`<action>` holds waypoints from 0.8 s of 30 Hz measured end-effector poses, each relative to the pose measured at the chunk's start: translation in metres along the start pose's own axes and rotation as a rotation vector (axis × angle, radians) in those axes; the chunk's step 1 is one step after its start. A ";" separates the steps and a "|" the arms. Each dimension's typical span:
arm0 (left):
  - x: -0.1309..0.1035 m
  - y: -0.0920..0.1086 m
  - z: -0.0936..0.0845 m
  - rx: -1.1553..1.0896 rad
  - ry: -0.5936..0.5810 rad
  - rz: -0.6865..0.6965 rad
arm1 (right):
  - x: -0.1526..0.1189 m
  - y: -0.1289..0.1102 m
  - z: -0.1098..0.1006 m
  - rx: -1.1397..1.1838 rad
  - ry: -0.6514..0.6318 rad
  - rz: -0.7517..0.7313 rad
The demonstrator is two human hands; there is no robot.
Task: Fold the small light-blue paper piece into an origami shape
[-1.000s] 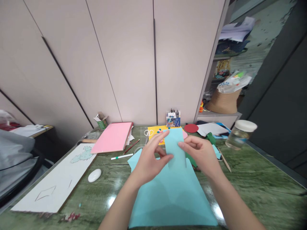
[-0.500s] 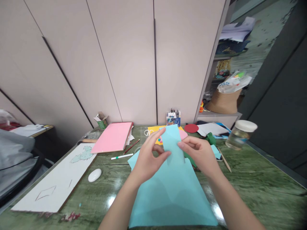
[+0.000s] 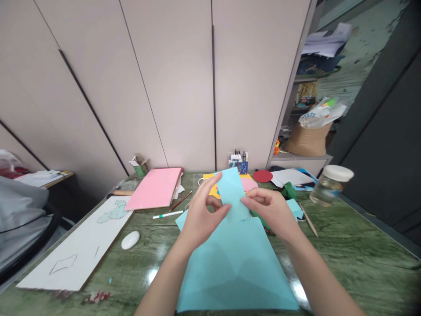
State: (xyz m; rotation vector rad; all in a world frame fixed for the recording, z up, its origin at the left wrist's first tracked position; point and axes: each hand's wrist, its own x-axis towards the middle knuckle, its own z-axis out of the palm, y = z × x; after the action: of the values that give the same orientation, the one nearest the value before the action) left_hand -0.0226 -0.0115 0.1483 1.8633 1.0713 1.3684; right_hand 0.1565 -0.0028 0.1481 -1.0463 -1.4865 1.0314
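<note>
A small light-blue piece of paper (image 3: 233, 191) is held up between both hands, tilted a little to the left. My left hand (image 3: 205, 210) grips its left edge, with the thumb in front and the fingers along the side and behind. On the right edge, my right hand (image 3: 268, 208) pinches the paper between thumb and index finger. Below lies a large light-blue sheet (image 3: 237, 267), flat on the green table, with a corner showing left of my left hand. The lower edge of the small piece overlaps the top of this sheet in view.
A drawing board (image 3: 75, 245) with a cactus drawing, a white oval object (image 3: 130, 240) and a pink pad (image 3: 154, 188) lie left. A marker (image 3: 167, 214) sits near my left hand. At right are a lidded jar (image 3: 330, 186), a pencil-like stick (image 3: 308, 220) and a red disc (image 3: 262, 176).
The small paper has tilted further left and shifted slightly left in both hands. My right fingers moved a little left with it. The large sheet stays in place.
</note>
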 end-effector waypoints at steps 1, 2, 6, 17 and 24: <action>0.000 0.000 0.000 0.006 0.001 -0.006 | 0.000 0.000 0.000 0.001 -0.004 0.006; 0.001 0.001 -0.001 0.010 -0.002 -0.012 | 0.000 0.000 0.000 0.006 -0.005 0.014; 0.001 0.004 -0.002 0.011 -0.033 -0.034 | 0.001 0.002 -0.001 0.023 -0.010 0.023; 0.000 0.003 -0.003 0.014 -0.037 -0.048 | 0.002 0.001 -0.003 -0.002 -0.048 0.008; 0.003 -0.003 -0.003 0.019 -0.085 0.119 | 0.002 0.001 -0.002 0.077 -0.023 0.038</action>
State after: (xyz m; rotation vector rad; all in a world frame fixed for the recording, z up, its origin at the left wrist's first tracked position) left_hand -0.0261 -0.0073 0.1485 2.0087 0.9477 1.3364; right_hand 0.1582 -0.0007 0.1475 -1.0148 -1.4391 1.1221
